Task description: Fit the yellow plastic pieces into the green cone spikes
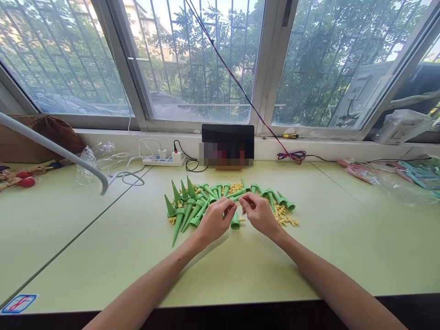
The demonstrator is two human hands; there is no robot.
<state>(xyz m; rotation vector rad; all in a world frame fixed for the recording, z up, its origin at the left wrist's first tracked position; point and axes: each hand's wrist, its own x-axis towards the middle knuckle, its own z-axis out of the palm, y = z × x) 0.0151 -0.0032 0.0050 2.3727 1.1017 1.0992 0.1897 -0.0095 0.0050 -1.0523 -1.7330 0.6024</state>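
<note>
Over the middle of the pile, my left hand (217, 216) and my right hand (258, 213) meet with their fingertips pinched close together. A small yellow peg (238, 203) shows between the two pinches, partly covered by the fingers. Just below them on the table lies a green plastic spike (235, 223) with a ribbed cap, and another yellow peg (242, 219) is beside it. Several more green spikes (178, 226) lie or stand to the left, behind and to the right. Loose yellow pegs (282, 215) are heaped among them.
A dark tablet-like screen (227, 135) stands against the window ledge. Left of it sit a white power strip (163, 160) and cables. A white curved tube (55, 149) crosses the left side. Clear plastic bags (412, 183) lie at the right, red beads (26, 182) at far left.
</note>
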